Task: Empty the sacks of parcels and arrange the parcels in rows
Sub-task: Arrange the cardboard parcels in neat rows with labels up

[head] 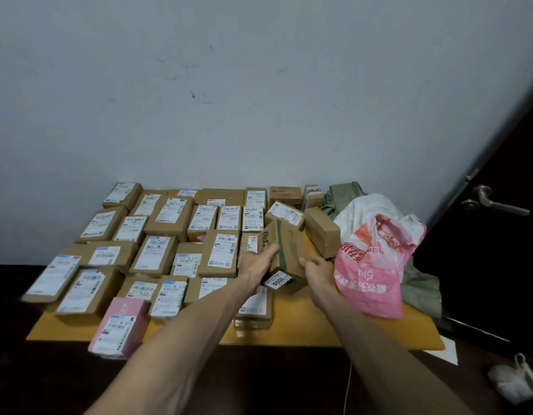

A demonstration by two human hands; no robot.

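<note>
The box (284,250) in the person's hands reads "D&C" in dark letters on one side. A green band runs round it, and a small white sticker on its lower end is marked "1006". It is held tilted just above the right part of the table (304,327). The left hand (257,265) grips its near left side and the right hand (317,272) curls under its right edge.

To the left, brown parcels (157,256) lie in rows across the table top. Most are face up with white shipping labels whose print is too small to read. A pink parcel (121,327) sits at the near edge, overhanging it. A plain box (322,232) stands just behind the held one.

Just right of the right wrist slumps a pink bag (370,274) printed with red and white characters I can't make out. A white bag (367,208) is bunched behind it, and a green sack (346,196) lies crumpled against the wall (259,85). What is inside these I cannot tell. A dark door (483,250) with a metal handle (492,202) closes off the right.
</note>
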